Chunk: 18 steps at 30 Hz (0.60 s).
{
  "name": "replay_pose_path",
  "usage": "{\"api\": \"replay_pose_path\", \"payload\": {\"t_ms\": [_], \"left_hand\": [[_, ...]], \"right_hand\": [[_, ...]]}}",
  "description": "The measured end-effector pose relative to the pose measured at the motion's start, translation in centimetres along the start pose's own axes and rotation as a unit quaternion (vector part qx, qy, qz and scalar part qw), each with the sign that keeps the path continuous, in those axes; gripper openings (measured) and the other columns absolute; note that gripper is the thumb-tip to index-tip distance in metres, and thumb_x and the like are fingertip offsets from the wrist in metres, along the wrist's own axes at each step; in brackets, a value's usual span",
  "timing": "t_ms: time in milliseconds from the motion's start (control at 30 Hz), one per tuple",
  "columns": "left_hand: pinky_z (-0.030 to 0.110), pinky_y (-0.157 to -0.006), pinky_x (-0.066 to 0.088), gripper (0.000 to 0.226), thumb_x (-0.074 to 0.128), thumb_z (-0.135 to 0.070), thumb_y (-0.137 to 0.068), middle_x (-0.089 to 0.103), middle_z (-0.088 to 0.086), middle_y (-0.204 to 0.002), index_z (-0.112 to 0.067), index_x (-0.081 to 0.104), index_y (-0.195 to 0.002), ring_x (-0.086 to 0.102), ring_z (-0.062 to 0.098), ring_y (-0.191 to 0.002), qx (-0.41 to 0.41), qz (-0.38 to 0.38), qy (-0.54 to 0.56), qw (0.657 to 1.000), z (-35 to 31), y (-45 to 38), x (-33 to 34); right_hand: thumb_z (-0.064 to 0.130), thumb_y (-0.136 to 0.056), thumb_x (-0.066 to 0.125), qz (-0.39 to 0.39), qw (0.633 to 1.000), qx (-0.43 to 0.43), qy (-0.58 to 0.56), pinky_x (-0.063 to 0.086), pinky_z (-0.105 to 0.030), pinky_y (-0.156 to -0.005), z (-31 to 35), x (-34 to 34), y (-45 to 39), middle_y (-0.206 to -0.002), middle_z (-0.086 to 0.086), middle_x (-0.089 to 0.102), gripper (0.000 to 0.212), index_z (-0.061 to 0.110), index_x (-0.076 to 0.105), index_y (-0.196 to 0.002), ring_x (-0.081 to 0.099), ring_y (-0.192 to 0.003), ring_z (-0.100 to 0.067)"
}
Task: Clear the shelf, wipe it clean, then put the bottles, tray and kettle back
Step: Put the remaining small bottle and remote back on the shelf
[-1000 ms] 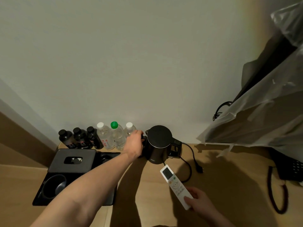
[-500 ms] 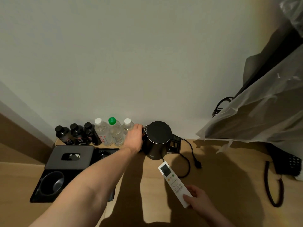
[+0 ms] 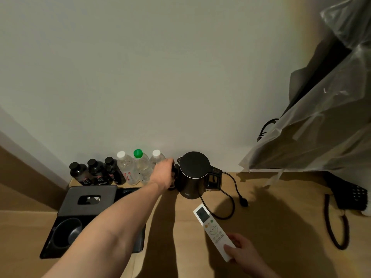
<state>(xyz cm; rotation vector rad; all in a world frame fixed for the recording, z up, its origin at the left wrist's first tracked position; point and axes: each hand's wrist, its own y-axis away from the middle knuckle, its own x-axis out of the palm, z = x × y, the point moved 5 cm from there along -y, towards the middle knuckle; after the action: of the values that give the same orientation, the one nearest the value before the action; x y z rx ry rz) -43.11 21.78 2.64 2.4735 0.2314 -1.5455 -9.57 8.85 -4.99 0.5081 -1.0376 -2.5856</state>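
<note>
A black kettle stands on the wooden shelf against the wall. My left hand reaches across and grips its handle on the left side. Left of the kettle stand three clear water bottles, one with a green cap, and three dark bottles. A black tray lies at the front left, carrying a tissue box and a dark bowl. My right hand holds a white remote control by its near end, low over the shelf.
The kettle's black cord and plug curl on the shelf right of it. A black telephone with a coiled cord sits at the far right. A plastic-covered dark item hangs over the right side.
My left hand stays on the kettle handle and my right hand keeps the remote. Only the view has shifted slightly.
</note>
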Motion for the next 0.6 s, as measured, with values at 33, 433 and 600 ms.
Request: {"api": "replay_pose_path", "payload": {"t_ms": [33, 433, 600], "left_hand": [[0.036, -0.087, 0.054, 0.028, 0.068, -0.001, -0.090, 0.065, 0.007, -0.113, -0.017, 0.057, -0.110, 0.061, 0.021, -0.095, -0.004, -0.004, 0.007, 1.000, -0.1, 0.0, 0.1], [0.042, -0.117, 0.039, 0.070, 0.069, 0.000, -0.090, 0.045, 0.009, -0.154, -0.012, 0.041, -0.153, 0.049, 0.030, -0.139, -0.021, -0.025, 0.079, 0.996, -0.1, 1.9, -0.1], [0.043, -0.110, 0.049, 0.061, 0.069, -0.005, -0.083, 0.049, 0.000, -0.140, -0.018, 0.051, -0.140, 0.056, 0.022, -0.125, -0.007, -0.065, 0.154, 0.986, 0.2, 6.9, 1.1]], "right_hand": [[0.000, -0.094, 0.068, -0.002, 1.000, -0.001, -0.001, 0.056, -0.025, -0.060, -0.1, -0.1, 0.1, -0.105, -0.004, 0.073, 0.026, 0.021, 0.063, -0.107, 0.070, -0.095, -0.020], [0.005, -0.095, 0.068, -0.049, 0.998, 0.015, -0.042, 0.062, -0.033, -0.069, -3.2, -1.2, -0.6, -0.115, -0.007, 0.067, 0.031, 0.017, 0.059, -0.123, 0.068, -0.102, -0.028], [0.005, -0.098, 0.063, -0.143, 0.986, 0.055, -0.064, 0.060, -0.036, -0.067, -6.0, -3.8, -1.7, -0.106, -0.009, 0.067, 0.027, 0.014, 0.061, -0.122, 0.067, -0.093, -0.027]]}}
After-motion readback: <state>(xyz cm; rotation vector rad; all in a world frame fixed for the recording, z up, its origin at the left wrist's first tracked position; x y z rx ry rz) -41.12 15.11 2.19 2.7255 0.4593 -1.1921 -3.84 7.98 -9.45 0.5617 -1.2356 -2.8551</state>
